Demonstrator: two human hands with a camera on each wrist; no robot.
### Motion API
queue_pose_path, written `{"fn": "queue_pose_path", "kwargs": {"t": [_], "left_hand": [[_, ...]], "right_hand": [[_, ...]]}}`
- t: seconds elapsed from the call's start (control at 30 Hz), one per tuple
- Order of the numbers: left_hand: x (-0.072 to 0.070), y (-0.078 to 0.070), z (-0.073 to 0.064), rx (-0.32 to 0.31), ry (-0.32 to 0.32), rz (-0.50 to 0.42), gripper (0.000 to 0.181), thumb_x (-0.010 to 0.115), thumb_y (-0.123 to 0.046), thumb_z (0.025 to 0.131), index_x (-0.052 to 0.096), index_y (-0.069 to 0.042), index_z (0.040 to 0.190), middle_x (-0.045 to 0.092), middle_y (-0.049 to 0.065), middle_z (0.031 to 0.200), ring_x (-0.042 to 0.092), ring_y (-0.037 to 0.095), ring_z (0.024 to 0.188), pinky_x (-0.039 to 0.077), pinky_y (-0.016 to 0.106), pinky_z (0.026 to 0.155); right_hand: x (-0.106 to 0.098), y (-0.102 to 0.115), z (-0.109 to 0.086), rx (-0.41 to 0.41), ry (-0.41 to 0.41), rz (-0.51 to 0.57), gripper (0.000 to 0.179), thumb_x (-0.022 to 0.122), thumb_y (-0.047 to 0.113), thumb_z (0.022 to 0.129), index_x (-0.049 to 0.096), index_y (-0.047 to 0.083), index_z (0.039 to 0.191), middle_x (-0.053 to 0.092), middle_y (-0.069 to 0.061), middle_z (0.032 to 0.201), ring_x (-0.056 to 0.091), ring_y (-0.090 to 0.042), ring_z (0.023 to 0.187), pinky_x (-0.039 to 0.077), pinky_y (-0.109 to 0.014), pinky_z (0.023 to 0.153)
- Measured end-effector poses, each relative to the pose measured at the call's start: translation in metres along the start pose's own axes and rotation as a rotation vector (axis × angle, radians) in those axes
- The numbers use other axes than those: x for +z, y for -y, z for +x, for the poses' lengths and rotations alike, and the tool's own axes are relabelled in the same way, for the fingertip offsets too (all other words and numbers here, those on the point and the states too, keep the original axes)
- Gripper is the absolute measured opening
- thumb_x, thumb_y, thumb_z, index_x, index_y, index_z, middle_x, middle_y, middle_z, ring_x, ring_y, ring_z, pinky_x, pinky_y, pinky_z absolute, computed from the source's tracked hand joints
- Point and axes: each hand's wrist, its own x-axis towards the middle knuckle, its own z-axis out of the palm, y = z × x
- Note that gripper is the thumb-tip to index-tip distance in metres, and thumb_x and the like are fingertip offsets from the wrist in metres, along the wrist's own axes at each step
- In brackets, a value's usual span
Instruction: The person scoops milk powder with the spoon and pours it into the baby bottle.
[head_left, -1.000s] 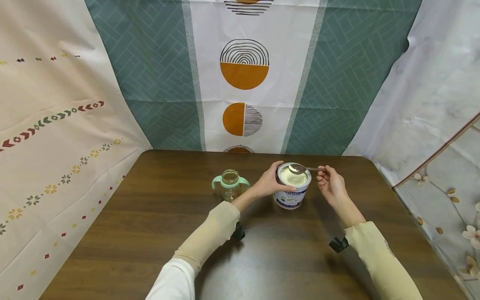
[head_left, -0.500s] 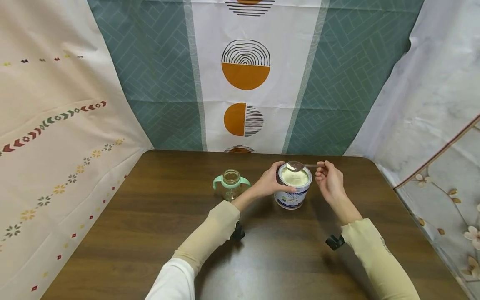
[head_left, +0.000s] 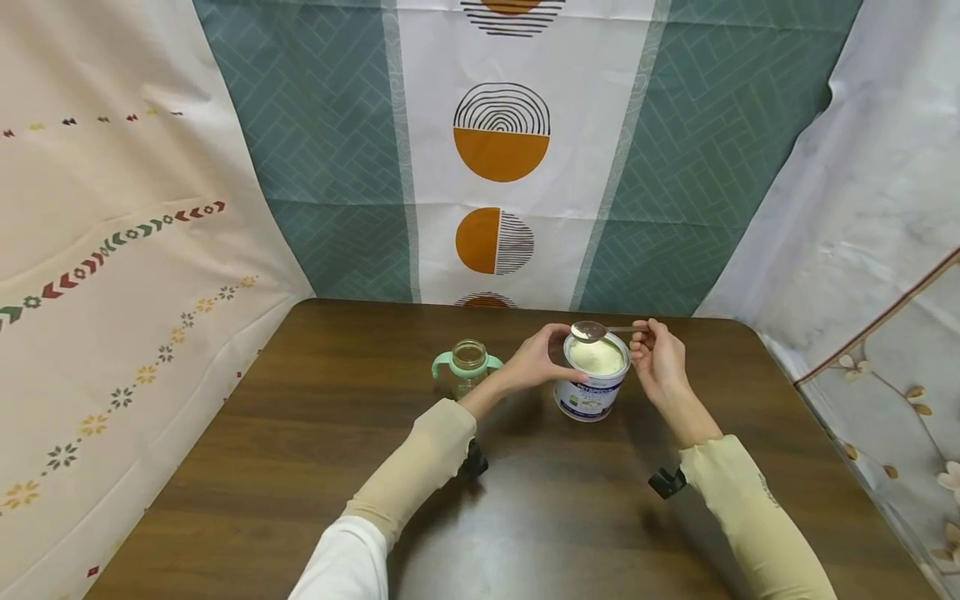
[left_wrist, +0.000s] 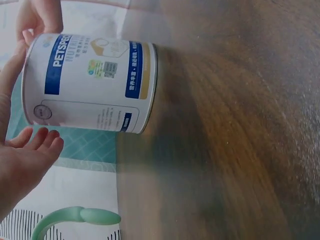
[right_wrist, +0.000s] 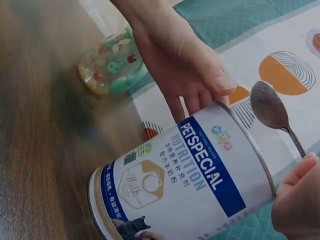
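Observation:
A white and blue can [head_left: 587,398] labelled PETSPECIAL stands upright and uncovered on the table, with pale cream powder [head_left: 596,357] inside. My left hand [head_left: 535,362] grips its left side near the rim, thumb in front and fingers behind. Between thumb and fingers, my right hand [head_left: 658,360] pinches the handle of a metal spoon [head_left: 588,332]. The spoon's bowl is over the back left of the can's rim. In the right wrist view, the spoon [right_wrist: 270,106] is above the can's opening, close to the left thumb.
A clear bottle [head_left: 469,358] with a mint-green collar and two side handles stands left of the can, partly behind my left forearm. The brown wooden table [head_left: 315,467] ends at a patterned curtain [head_left: 502,158] behind.
The spoon has moved from over the powder toward the can's back left rim. My left hand keeps its grip on the can. The head view has shifted slightly left.

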Motion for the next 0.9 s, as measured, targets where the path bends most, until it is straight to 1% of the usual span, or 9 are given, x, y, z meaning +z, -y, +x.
{"fn": "queue_pose_path", "kwargs": {"t": [0.1, 0.2, 0.33, 0.47, 0.6, 0.73, 0.9], "left_hand": [[-0.005, 0.000, -0.002, 0.001, 0.000, -0.022, 0.079, 0.086, -0.024, 0.073, 0.043, -0.007, 0.137, 0.054, 0.009, 0.135, 0.054, 0.021, 0.125, 0.045, 0.029, 0.106], [-0.011, -0.001, -0.002, 0.003, 0.003, -0.055, 0.076, 0.084, -0.020, 0.075, 0.043, -0.006, 0.137, 0.054, 0.011, 0.134, 0.054, 0.022, 0.126, 0.044, 0.029, 0.107], [-0.016, -0.001, -0.004, 0.010, 0.018, -0.091, 0.074, 0.082, -0.014, 0.076, 0.042, -0.002, 0.137, 0.054, 0.014, 0.133, 0.054, 0.025, 0.126, 0.044, 0.029, 0.108], [-0.022, -0.005, -0.006, 0.017, 0.022, -0.106, 0.076, 0.082, -0.011, 0.076, 0.040, 0.003, 0.138, 0.054, 0.016, 0.133, 0.054, 0.027, 0.126, 0.043, 0.029, 0.108], [-0.028, -0.006, -0.007, 0.019, 0.026, -0.125, 0.075, 0.081, -0.010, 0.077, 0.040, 0.002, 0.139, 0.052, 0.015, 0.135, 0.053, 0.025, 0.127, 0.042, 0.027, 0.109], [-0.035, -0.007, -0.008, 0.033, 0.041, -0.148, 0.074, 0.080, -0.010, 0.078, 0.041, 0.000, 0.139, 0.049, 0.015, 0.139, 0.050, 0.026, 0.130, 0.040, 0.032, 0.112], [-0.044, -0.010, -0.011, 0.040, 0.049, -0.135, 0.073, 0.080, -0.013, 0.079, 0.041, -0.002, 0.140, 0.048, 0.014, 0.141, 0.049, 0.025, 0.131, 0.038, 0.036, 0.113]], "right_hand": [[0.004, 0.000, 0.000, -0.006, 0.003, -0.007, 0.038, 0.034, 0.021, 0.105, 0.061, 0.007, 0.083, 0.052, 0.002, 0.068, 0.046, -0.007, 0.058, 0.039, -0.014, 0.049], [0.007, 0.001, 0.000, -0.011, 0.005, -0.007, 0.038, 0.034, 0.021, 0.105, 0.061, 0.007, 0.083, 0.052, 0.002, 0.068, 0.046, -0.006, 0.057, 0.040, -0.014, 0.048], [0.010, 0.000, 0.000, -0.012, 0.004, 0.008, 0.038, 0.035, 0.020, 0.105, 0.061, 0.007, 0.081, 0.052, 0.002, 0.067, 0.046, -0.007, 0.056, 0.040, -0.014, 0.048], [0.013, -0.001, 0.001, -0.013, 0.004, 0.021, 0.039, 0.035, 0.020, 0.105, 0.062, 0.006, 0.080, 0.053, 0.001, 0.066, 0.047, -0.007, 0.056, 0.041, -0.014, 0.048], [0.015, -0.001, 0.001, -0.022, 0.006, 0.022, 0.040, 0.035, 0.019, 0.105, 0.062, 0.006, 0.080, 0.053, 0.001, 0.066, 0.047, -0.007, 0.056, 0.041, -0.014, 0.048], [0.018, -0.001, 0.001, -0.035, 0.010, 0.007, 0.040, 0.035, 0.019, 0.105, 0.062, 0.006, 0.079, 0.053, 0.001, 0.066, 0.047, -0.007, 0.057, 0.040, -0.014, 0.048], [0.023, 0.001, 0.000, -0.050, 0.021, -0.004, 0.039, 0.036, 0.019, 0.105, 0.062, 0.006, 0.079, 0.053, 0.001, 0.066, 0.047, -0.007, 0.057, 0.040, -0.013, 0.048]]}}
